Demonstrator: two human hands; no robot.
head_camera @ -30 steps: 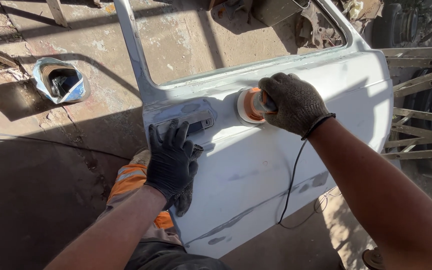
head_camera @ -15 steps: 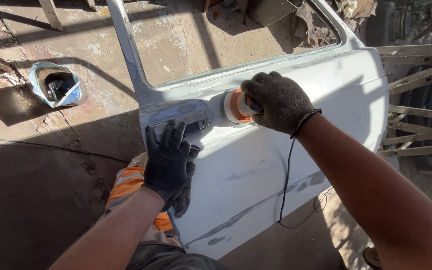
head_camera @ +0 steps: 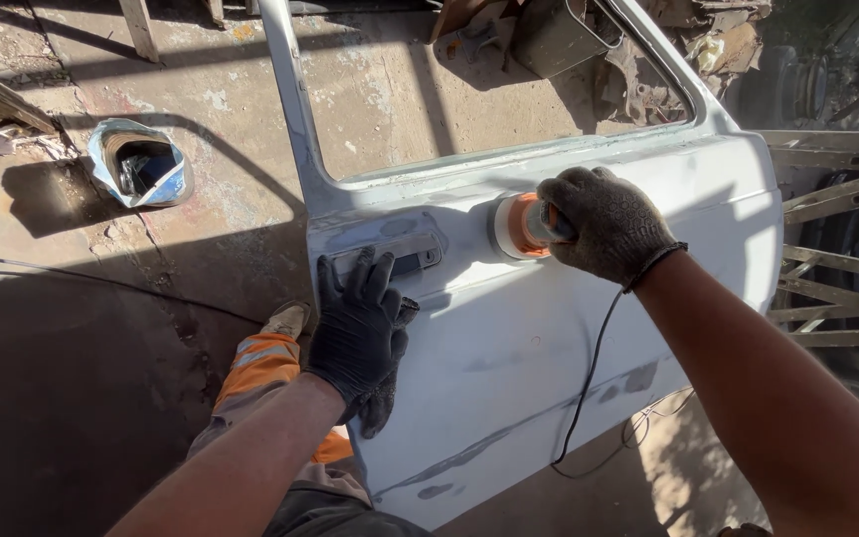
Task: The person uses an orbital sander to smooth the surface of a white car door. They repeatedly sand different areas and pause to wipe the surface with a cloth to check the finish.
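and here we are looking down on a pale grey car door (head_camera: pixel 549 388) standing on edge on the concrete floor (head_camera: pixel 82 398), window frame up top, glass opening bare. the right hand (head_camera: pixel 603 224), in a speckled knit glove, is wrapped tight around an orange sander (head_camera: pixel 521 226), its round pad pressed flat against the door skin just below the window line. a thin black cord (head_camera: pixel 589 383) hangs from that wrist area down across the panel and loops near the door's lower edge. over to the left hand (head_camera: pixel 358 333), black glove, fingers spread wide and laid flat on the door, holding nothing, palm resting just under the door handle (head_camera: pixel 390 259) with the fingertips touching it. sander and handle sit near each other on the same upper band of the panel, the sander to the right. below the left forearm there's a leg in orange and grey work trousers (head_camera: pixel 260 368) with a worn boot (head_camera: pixel 285 320) planted beside the door's front edge. off on the floor to the left, well apart from the door, a cut-open blue and white container (head_camera: pixel 139 164) lies in the sun. on the far right, a metal frame (head_camera: pixel 837 249) stands behind the door
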